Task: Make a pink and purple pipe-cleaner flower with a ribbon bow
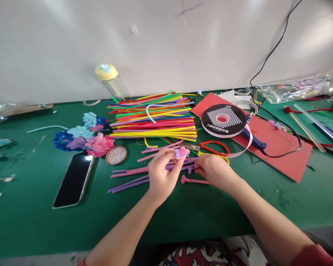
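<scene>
Between the thumb and fingers of my left hand is a small pink and purple pipe-cleaner flower, its curled petals pointing up. My right hand is closed low over the table, fingertips pinched at a curled purple pipe-cleaner piece. Just below it lies a pink pipe-cleaner piece with a curled head, its far end under the hand. Cut purple pipe cleaners and pink ones lie left of and beneath my left hand. Scissors with red handles rest behind my right hand.
Behind the hands sits a pile of coloured pipe cleaners. On the left are finished fuzzy flowers, a bead dish, a phone and a bottle. A ribbon spool and corded blue tool lie on a red board.
</scene>
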Available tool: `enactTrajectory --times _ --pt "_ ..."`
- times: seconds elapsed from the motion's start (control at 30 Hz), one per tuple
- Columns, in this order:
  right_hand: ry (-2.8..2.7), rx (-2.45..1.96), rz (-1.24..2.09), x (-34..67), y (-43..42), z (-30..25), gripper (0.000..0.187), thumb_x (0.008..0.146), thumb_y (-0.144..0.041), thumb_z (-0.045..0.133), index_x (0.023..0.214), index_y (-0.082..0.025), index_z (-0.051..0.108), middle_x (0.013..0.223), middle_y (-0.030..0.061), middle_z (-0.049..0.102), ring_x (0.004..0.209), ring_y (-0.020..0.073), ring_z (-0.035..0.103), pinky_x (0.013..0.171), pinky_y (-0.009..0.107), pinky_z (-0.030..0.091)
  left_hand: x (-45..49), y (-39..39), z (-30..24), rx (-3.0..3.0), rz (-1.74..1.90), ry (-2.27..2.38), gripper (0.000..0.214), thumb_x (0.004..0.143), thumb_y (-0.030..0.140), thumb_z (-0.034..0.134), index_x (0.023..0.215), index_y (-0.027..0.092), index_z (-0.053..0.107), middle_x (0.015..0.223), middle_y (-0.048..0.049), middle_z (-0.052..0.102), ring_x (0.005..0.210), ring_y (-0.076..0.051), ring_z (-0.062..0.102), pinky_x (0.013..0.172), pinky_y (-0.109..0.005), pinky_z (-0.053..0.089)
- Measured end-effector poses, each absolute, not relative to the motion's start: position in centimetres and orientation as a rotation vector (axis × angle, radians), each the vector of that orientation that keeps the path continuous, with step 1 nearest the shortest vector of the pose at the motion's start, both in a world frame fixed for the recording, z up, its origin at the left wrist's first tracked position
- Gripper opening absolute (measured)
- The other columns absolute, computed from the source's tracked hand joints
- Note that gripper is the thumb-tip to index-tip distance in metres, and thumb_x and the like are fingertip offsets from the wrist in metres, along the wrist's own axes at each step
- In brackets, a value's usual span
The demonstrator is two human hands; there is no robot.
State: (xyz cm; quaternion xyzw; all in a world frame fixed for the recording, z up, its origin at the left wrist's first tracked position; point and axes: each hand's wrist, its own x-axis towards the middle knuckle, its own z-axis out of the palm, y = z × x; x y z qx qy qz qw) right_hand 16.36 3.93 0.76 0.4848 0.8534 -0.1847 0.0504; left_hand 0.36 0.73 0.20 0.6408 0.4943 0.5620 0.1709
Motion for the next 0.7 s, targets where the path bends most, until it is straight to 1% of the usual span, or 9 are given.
enactTrajectory --times 0.1,0.2,0.27,0.33,0.4,0.5,0.6,0.7 --pt "2.572 1.400 -0.512 16.2 3.7 1.0 0.016 0.079 -0.013 0.048 0.071 -0.016 0.062 0.076 0.0048 0.064 0.067 0.0148 0.059 0.052 0.022 0.033 0.2 0.8 0.0 1.783 1.616 1.356 0.014 0.077 0.013 0.058 0.087 0.018 0.065 0.083 -0.0036 0.064 0.080 -0.015 0.063 0.073 -0.028 0.055" --pt "2.603 1.359 -0.479 16.1 3.7 0.9 0.017 0.081 -0.015 0.045 0.074 -0.014 0.061 0.079 0.0062 0.063 0.068 0.0157 0.059 0.052 0.023 0.033 0.1 0.9 -0.2 1.767 1.610 1.385 0.016 0.077 0.013 0.058 0.089 0.020 0.066 0.085 -0.0030 0.064 0.085 -0.017 0.064 0.078 -0.030 0.055" --pt "2.639 1.333 -0.471 16.2 3.7 0.7 0.018 0.082 -0.015 0.044 0.076 -0.014 0.060 0.079 0.0072 0.062 0.069 0.0164 0.059 0.054 0.023 0.035 0.1 0.9 -0.3 1.728 1.616 1.375 0.014 0.077 0.013 0.058 0.087 0.020 0.066 0.084 -0.0024 0.063 0.084 -0.017 0.064 0.076 -0.029 0.056" --pt "2.663 1.317 -0.473 16.2 3.6 0.4 0.018 0.082 -0.013 0.043 0.075 -0.013 0.059 0.078 0.0077 0.061 0.068 0.0168 0.058 0.055 0.024 0.036 0.2 0.9 -0.2 1.664 1.629 1.329 0.012 0.077 0.013 0.058 0.086 0.018 0.065 0.084 -0.0019 0.061 0.078 -0.015 0.065 0.070 -0.027 0.057" --pt "2.716 1.327 -0.550 16.2 3.5 0.4 0.017 0.081 -0.011 0.043 0.074 -0.013 0.058 0.076 0.0073 0.060 0.066 0.0161 0.057 0.056 0.024 0.038 0.3 0.9 -0.1 1.617 1.635 1.301 0.010 0.077 0.012 0.058 0.084 0.017 0.063 0.085 -0.0020 0.060 0.073 -0.013 0.066 0.064 -0.024 0.058" --pt "2.886 1.395 -0.874 16.2 3.2 0.8 0.013 0.078 -0.007 0.045 0.075 -0.014 0.055 0.076 0.0049 0.059 0.065 0.0129 0.054 0.059 0.024 0.041 0.4 0.8 0.2 1.601 1.637 1.316 0.008 0.077 0.012 0.058 0.082 0.015 0.062 0.087 -0.0026 0.060 0.072 -0.013 0.065 0.062 -0.022 0.058" --pt "2.986 1.442 -1.330 16.2 3.0 1.3 0.015 0.076 -0.003 0.043 0.075 -0.016 0.049 0.070 0.0005 0.055 0.061 0.0098 0.050 0.057 0.021 0.043 0.4 0.8 0.4 1.612 1.636 1.339 0.006 0.077 0.012 0.058 0.080 0.015 0.062 0.084 -0.0021 0.060 0.070 -0.011 0.064 0.059 -0.020 0.057" --pt "2.937 1.478 -1.803 16.2 2.9 1.6 0.013 0.077 -0.005 0.043 0.078 -0.018 0.045 0.068 -0.0020 0.051 0.058 0.0085 0.051 0.054 0.021 0.045 0.6 0.7 0.5 1.649 1.622 1.359 0.006 0.076 0.013 0.058 0.080 0.015 0.062 0.082 -0.0021 0.061 0.068 -0.011 0.063 0.057 -0.019 0.056"
